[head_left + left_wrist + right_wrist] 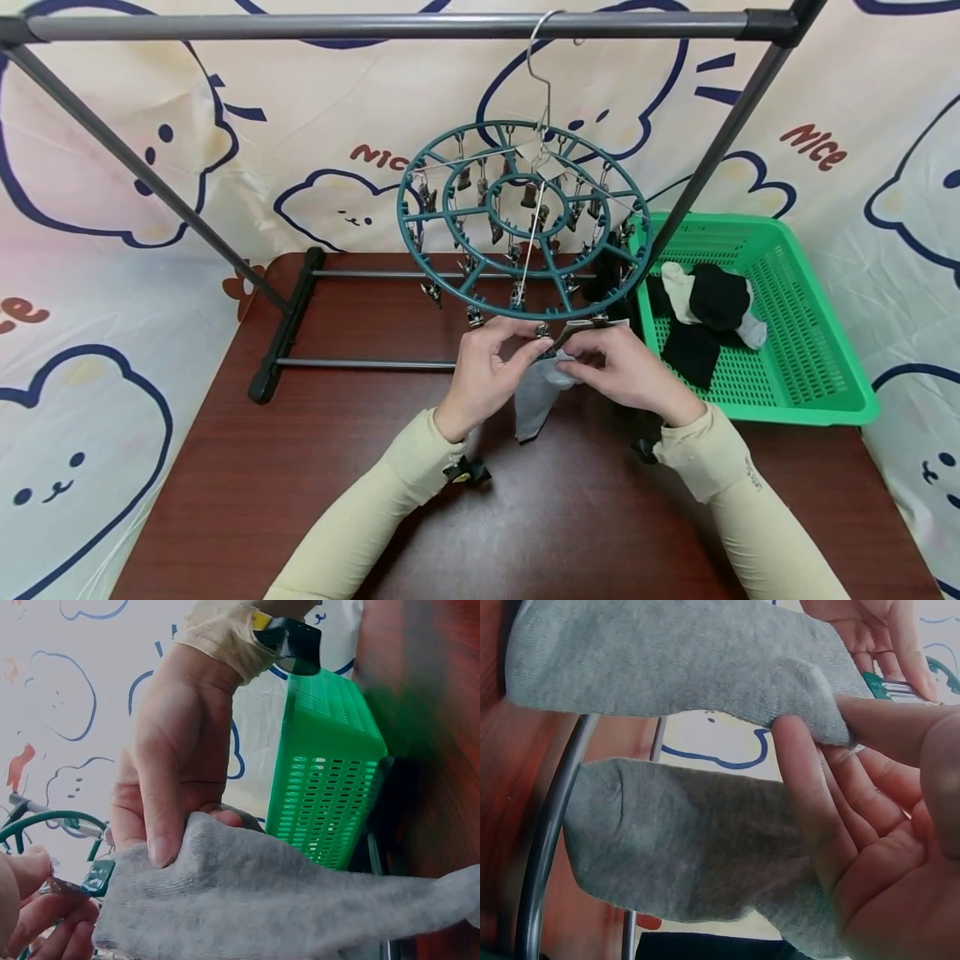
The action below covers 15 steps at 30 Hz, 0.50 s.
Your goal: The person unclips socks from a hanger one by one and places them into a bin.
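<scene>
My left hand [483,371] pinches a metal clip [543,332] with green tips [97,877] between thumb and fingers, under the near rim of a round teal drying hanger [517,313]. At the clip's tips lies the cuff of a grey sock [534,400], its foot hanging down. The right hand [626,367] pinches this sock near the cuff between thumb and fingers, just right of the left hand. A second grey sock [682,832] hangs beside it in the right wrist view, partly behind the right fingers.
The hanger hooks over a grey rack bar [390,27], with several unused clips dangling. On the right, a green basket [795,392] holds black socks [718,297] and light ones. The rack's black foot [288,333] stands on the brown table [525,517].
</scene>
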Each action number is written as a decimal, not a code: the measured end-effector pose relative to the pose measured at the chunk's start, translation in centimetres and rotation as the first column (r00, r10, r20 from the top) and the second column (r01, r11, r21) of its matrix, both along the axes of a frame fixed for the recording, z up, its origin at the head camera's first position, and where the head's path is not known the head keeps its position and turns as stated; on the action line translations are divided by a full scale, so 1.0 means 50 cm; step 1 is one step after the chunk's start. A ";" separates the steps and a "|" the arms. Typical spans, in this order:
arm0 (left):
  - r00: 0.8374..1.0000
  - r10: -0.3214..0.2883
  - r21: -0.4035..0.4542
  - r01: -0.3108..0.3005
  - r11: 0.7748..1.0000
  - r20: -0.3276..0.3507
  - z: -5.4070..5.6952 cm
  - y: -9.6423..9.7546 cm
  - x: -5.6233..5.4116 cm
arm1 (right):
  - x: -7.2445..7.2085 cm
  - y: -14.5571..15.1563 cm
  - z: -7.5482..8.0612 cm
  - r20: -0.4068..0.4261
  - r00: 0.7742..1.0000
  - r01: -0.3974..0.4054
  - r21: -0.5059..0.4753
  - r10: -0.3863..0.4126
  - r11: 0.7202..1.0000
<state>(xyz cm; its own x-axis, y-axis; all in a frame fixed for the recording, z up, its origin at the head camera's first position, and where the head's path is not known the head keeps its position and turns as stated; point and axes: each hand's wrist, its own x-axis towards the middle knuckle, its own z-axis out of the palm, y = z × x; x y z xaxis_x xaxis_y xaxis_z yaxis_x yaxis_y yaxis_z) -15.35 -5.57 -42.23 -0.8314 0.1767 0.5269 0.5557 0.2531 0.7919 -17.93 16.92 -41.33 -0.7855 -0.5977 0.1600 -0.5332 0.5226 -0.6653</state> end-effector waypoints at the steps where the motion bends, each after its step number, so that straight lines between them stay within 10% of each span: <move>1: 1.000 -0.003 0.010 0.003 1.000 -0.002 0.000 0.000 0.001 | 0.000 0.000 0.000 0.001 1.000 -0.002 0.003 0.002 1.000; 15: 0.999 0.017 0.046 -0.016 0.999 -0.029 0.002 -0.008 0.001 | 0.004 0.006 0.004 0.027 0.999 -0.032 0.036 0.031 0.999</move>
